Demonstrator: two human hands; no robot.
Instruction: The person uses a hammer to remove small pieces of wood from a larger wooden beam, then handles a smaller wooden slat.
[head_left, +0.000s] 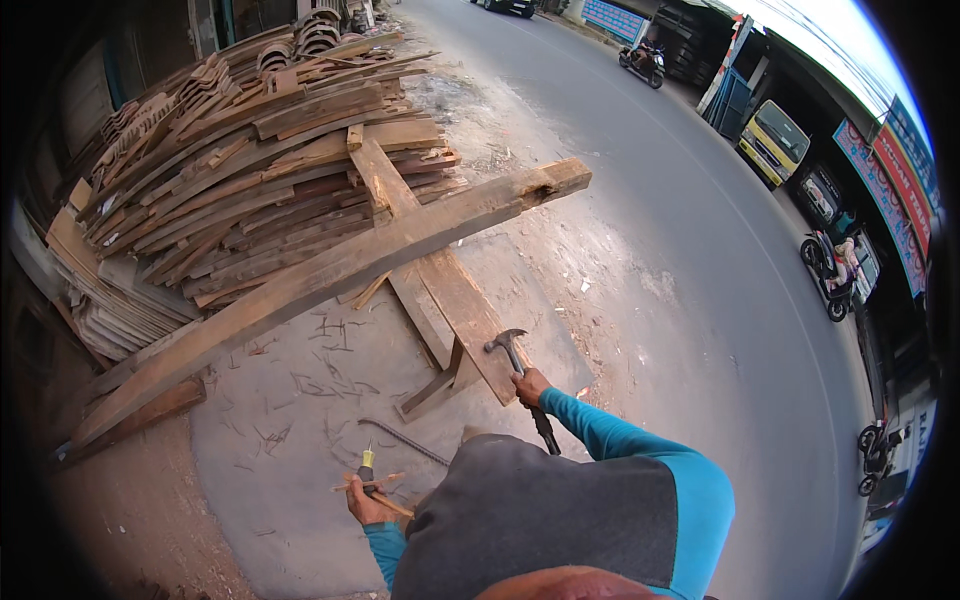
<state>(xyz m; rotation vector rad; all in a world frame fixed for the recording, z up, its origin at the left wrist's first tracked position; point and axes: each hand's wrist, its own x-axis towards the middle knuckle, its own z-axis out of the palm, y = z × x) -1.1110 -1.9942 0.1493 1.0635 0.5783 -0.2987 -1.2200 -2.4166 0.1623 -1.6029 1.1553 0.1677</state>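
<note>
My right hand [531,387] is closed round the handle of a claw hammer [504,341], its head over the near end of a wide plank [465,305]. A short wooden support stands under that plank. Lower left, my left hand [370,506] is closed round a dark tool with a yellow end [367,460]; its exact kind is not clear. Thin wood slivers [391,502] lie at that hand, and I cannot tell whether they are gripped. Across the wide plank rests a long thick beam [330,278] with a broken-out notch near its far end.
A large stack of old planks [270,160] stands at the left, with curved roof tiles [318,32] behind it. Bent nails [335,380] litter the concrete, and a ribbed metal bar [405,440] lies there. A road [680,200] passes on the right, with a motorcycle [643,63] and a yellow truck [774,143].
</note>
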